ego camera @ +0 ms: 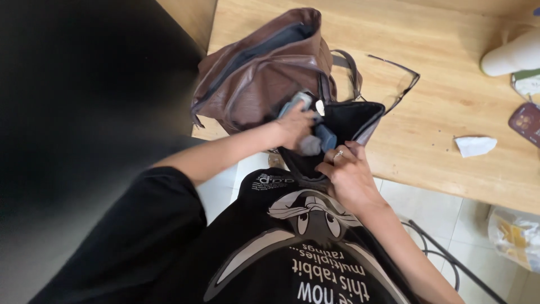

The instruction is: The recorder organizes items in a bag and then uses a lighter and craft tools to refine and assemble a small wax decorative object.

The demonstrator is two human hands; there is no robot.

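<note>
1. My left hand (295, 125) is closed around a grey-blue bundle (315, 138) of soft folded items, right at the mouth of the black pouch (351, 121).
2. My right hand (346, 174) pinches the near rim of the black pouch, fingers folded over the fabric edge, holding the opening wide towards me.
3. The pouch hangs off the near edge of the wooden table (450, 95), touching the brown leather bag (259, 73) that slumps on the table's corner just behind it.
4. The bundle lies half inside the pouch: its long axis runs from upper left, by the bag, down and to the right into the opening. My left hand is on it; my right hand is just below it, on the rim, not touching the bundle.
5. The pouch's dark hollow lies to the right of my left hand's grip and beyond my right hand.
6. A pair of glasses (394, 76) rests on the table beside the bag, and a crumpled white tissue (475, 145) lies well apart to the right.
</note>
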